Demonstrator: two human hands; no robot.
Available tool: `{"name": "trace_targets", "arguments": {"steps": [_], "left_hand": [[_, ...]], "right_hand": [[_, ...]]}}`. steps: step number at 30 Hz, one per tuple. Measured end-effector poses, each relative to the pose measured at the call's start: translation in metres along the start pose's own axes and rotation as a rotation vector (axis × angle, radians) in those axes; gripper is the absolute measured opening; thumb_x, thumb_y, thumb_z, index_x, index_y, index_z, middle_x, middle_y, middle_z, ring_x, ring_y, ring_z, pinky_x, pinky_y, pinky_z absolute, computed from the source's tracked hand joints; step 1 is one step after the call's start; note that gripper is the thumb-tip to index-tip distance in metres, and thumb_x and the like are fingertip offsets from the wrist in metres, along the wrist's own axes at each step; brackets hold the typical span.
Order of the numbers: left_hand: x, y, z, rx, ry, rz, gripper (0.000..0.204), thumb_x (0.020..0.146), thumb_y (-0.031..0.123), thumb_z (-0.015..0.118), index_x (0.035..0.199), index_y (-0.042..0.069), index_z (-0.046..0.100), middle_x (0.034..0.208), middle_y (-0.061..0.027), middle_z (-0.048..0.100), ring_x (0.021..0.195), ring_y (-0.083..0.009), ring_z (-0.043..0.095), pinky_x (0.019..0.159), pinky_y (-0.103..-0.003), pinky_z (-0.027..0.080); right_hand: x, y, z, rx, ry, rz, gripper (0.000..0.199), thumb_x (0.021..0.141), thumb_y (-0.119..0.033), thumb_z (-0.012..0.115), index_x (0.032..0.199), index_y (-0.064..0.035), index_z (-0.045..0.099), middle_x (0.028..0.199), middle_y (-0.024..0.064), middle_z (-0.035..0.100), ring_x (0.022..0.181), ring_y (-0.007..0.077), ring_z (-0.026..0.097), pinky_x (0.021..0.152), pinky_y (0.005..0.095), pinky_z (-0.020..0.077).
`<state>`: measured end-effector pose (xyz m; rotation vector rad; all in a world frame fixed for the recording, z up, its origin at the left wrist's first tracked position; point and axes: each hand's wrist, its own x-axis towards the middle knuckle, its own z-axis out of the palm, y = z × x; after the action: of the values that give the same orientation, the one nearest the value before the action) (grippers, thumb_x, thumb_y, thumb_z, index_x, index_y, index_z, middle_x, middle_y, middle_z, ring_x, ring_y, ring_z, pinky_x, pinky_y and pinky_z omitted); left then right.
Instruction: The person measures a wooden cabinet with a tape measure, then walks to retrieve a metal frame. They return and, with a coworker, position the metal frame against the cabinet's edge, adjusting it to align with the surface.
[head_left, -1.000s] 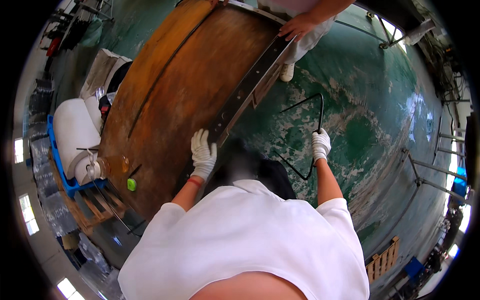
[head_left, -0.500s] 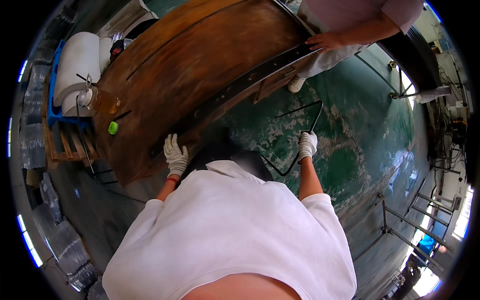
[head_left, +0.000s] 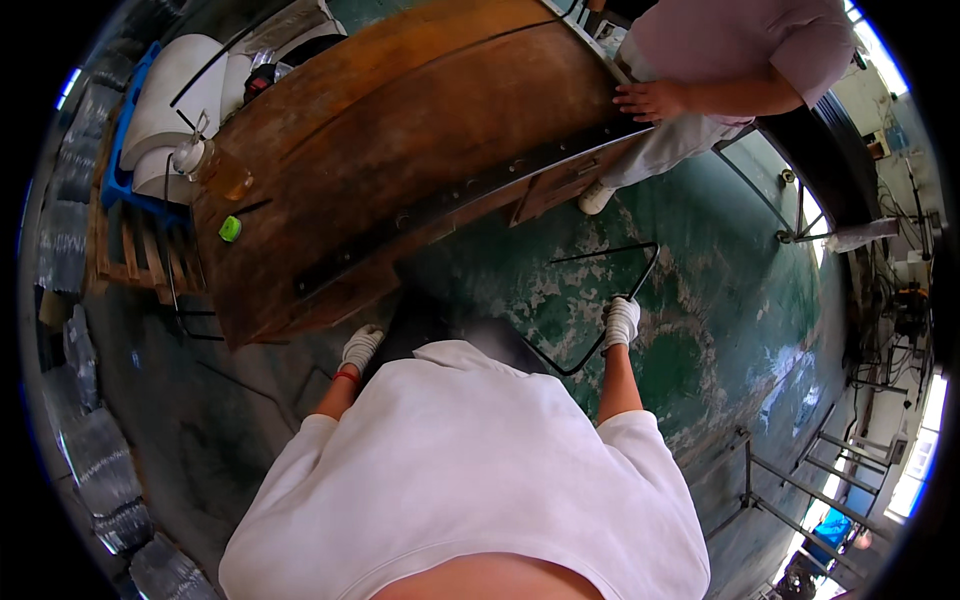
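Note:
My right hand (head_left: 621,322), in a white knitted glove, is closed around a bent black metal rod (head_left: 655,262). The rod has squared corners; one arm runs left above the green floor, and another bends below my hand toward my body. My left hand (head_left: 361,348), gloved too and with a red band at the wrist, hangs beside my dark trousers, just off the near edge of a brown worktable (head_left: 400,150). Its fingers are foreshortened, so their grip is unclear. On the tabletop lie a green tape measure (head_left: 230,229) and a jar of amber liquid (head_left: 225,175).
A co-worker (head_left: 730,60) stands at the far right end of the table, one hand on its edge. White rolls (head_left: 175,90) sit in a blue crate at left above a wooden pallet (head_left: 145,250). Metal frames (head_left: 800,490) stand at lower right.
My left hand has come away from the table's edge, back toward my body. The right hand still grips the rod, shifted slightly lower in view. The co-worker's hand stays on the table.

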<state>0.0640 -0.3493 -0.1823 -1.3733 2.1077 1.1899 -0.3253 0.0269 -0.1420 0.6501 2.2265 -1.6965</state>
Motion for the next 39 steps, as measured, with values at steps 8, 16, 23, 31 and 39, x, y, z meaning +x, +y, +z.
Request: {"name": "trace_targets", "arguments": {"steps": [8,16,23,31,39], "left_hand": [[0.04,-0.105,0.033,0.245,-0.067,-0.011,0.037,0.082,0.034,0.046,0.1,0.007,0.063,0.107,-0.0168,0.059,0.102,-0.0331,0.054,0.086,-0.039,0.042],[-0.002,-0.083,0.01,0.134,-0.054,-0.244,0.035,0.081,0.031,0.047,0.097,0.005,0.063,0.099,-0.0149,0.063,0.089,-0.022,0.061,0.075,-0.038,0.044],[0.007,-0.102,0.018,0.042,-0.17,-0.239,0.034,0.079,0.031,0.05,0.097,0.005,0.064,0.096,-0.0126,0.065,0.087,-0.0234,0.061,0.074,-0.037,0.045],[-0.027,0.031,-0.025,0.094,0.061,-0.091,0.034,0.084,0.029,0.051,0.108,0.007,0.06,0.1,-0.0084,0.062,0.094,-0.0181,0.055,0.086,-0.028,0.042],[-0.001,0.185,-0.069,-0.395,-0.104,0.435,0.027,0.084,0.021,0.051,0.104,0.006,0.061,0.098,-0.0094,0.064,0.094,-0.0177,0.059,0.083,-0.028,0.045]], "right_hand": [[-0.002,-0.008,0.016,-0.003,-0.033,0.013,0.012,0.075,-0.01,0.05,0.083,-0.0062,0.058,0.056,0.0065,0.054,0.041,0.0172,0.049,0.038,0.028,0.0391],[-0.013,-0.02,0.037,-0.023,-0.037,0.081,0.013,0.077,-0.009,0.05,0.086,-0.0067,0.059,0.061,0.0075,0.056,0.048,0.0173,0.052,0.042,0.0283,0.0432],[-0.018,-0.024,0.04,0.022,-0.101,0.047,0.012,0.076,-0.008,0.051,0.085,-0.0057,0.06,0.06,0.0071,0.056,0.045,0.0171,0.052,0.041,0.0273,0.0436],[-0.008,-0.015,0.038,0.018,-0.092,0.044,0.014,0.078,-0.009,0.051,0.084,-0.0059,0.062,0.06,0.0086,0.057,0.042,0.0184,0.052,0.038,0.0282,0.0435],[-0.011,-0.021,0.039,-0.035,-0.076,0.089,0.015,0.079,-0.009,0.049,0.086,-0.0054,0.062,0.061,0.0085,0.058,0.043,0.0176,0.051,0.04,0.0279,0.0442]]}}
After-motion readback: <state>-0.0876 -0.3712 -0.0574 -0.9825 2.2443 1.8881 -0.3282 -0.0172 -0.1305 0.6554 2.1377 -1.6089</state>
